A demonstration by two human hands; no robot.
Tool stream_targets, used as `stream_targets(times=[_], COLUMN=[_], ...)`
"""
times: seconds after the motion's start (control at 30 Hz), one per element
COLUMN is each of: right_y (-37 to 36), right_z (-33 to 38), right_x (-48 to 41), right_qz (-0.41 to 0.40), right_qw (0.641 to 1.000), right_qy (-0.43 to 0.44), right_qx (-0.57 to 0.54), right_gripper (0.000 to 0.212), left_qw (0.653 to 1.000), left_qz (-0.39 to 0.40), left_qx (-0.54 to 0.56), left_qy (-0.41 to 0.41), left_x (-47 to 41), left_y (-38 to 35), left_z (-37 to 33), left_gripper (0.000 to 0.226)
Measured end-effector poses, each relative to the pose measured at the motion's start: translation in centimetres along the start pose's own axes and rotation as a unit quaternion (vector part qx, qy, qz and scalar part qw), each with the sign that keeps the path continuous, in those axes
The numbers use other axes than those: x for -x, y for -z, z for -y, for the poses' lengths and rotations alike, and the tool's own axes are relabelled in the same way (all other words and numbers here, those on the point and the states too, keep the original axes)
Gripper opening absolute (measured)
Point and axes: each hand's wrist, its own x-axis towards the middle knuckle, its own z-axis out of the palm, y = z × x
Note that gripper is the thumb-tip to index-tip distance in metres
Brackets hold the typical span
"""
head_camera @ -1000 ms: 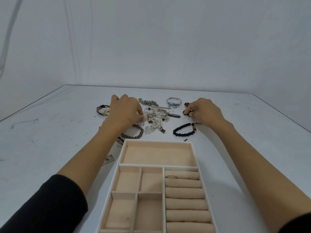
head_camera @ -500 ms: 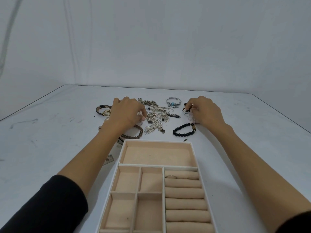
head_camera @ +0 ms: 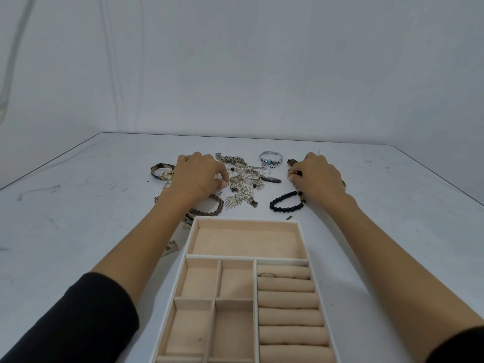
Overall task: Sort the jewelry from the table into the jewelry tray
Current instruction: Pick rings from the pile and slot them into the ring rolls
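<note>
The jewelry tray [head_camera: 190, 238] is white with beige lining and sits near me, with one ring [head_camera: 267, 274] in its top ring roll. Beyond it lies a tangled pile of silver chains and pendants [head_camera: 246, 180]. My left hand [head_camera: 200, 176] rests at the pile's left edge, its fingertips pinching a small silver piece. My right hand [head_camera: 318, 179] is to the right of the pile, fingers curled and pinching a small dark piece. A black bead bracelet [head_camera: 284, 204] lies just below the right hand, and a brown bead bracelet [head_camera: 213, 208] lies under the left wrist.
A watch with a dark strap [head_camera: 162, 172] lies left of the left hand. A silver bracelet with a blue bead [head_camera: 271, 159] is at the far side of the pile. A small metal piece [head_camera: 171, 249] lies left of the tray. The white table [head_camera: 78, 218] ends at a grey wall.
Both hands have crept slightly farther into the jewelry. The right hand's fingers have worked at the small dark piece; the left stays at the pile's edge.
</note>
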Motion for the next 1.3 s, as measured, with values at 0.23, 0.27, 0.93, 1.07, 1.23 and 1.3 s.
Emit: stream_targets(times=[0.23,0.27,0.93,1.07,1.23,1.3], right_y=[0.2,0.3,2.8,3.9,5.2,5.8], right_z=[0.8,0.9,2.7,2.8,3.1,3.2], right_x=[-0.5,-0.5,4.7,8.4,12.7,14.4], right_qz=[0.020,0.016,-0.081,-0.075,-0.057,-0.049], right_qw=[1.000,1.000,0.967,0.945,0.923,0.915], right_qy=[-0.016,-0.014,-0.007,0.011,0.026,0.037], right_qx=[-0.012,-0.022,-0.243,-0.319,-0.379,-0.399], right_gripper=[0.015,0.014,0.003,0.006,0.008,0.008], left_qw=[0.999,0.999,0.943,0.921,0.915,0.910], left_qz=[0.035,0.041,-0.123,-0.133,-0.100,-0.096], left_qx=[0.020,0.026,0.308,0.366,0.388,0.397], left_qy=[0.022,0.025,0.022,-0.010,-0.049,-0.063], left_x=[-0.1,-0.1,3.5,6.1,10.1,11.5], left_y=[-0.1,-0.1,2.3,3.2,4.2,4.6], left_z=[0.0,0.0,-1.3,-2.7,-4.5,-5.1], left_gripper=[0.013,0.012,0.018,0.016,0.016,0.016])
